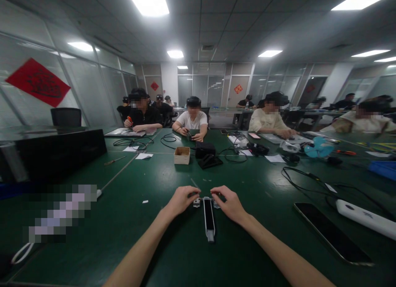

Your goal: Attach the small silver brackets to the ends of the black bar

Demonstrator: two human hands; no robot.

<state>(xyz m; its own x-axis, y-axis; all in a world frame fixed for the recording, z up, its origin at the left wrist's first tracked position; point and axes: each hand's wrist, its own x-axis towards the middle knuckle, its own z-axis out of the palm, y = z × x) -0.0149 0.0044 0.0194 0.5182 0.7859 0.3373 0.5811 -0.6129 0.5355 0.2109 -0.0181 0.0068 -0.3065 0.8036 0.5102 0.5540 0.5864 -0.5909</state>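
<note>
On the green table in front of me lies a slim, long device [209,219] with a dark face, a pale frame and a grey block at its near end. My left hand [182,201] is at its upper left, fingers curled toward the thumb. Below those fingertips sits a small whitish part [197,202]. My right hand [229,203] mirrors it at the upper right, thumb and forefinger drawn close together. Another small light part [216,204] is partly covered by that hand. Whatever either pinch holds is too small to make out.
Beyond my hands stand an open cardboard box [182,155] and a black case [205,150]. A phone [332,233] and a white power strip [365,217] with cables lie at right. A black panel [62,155] stands at left. Several people sit across the table.
</note>
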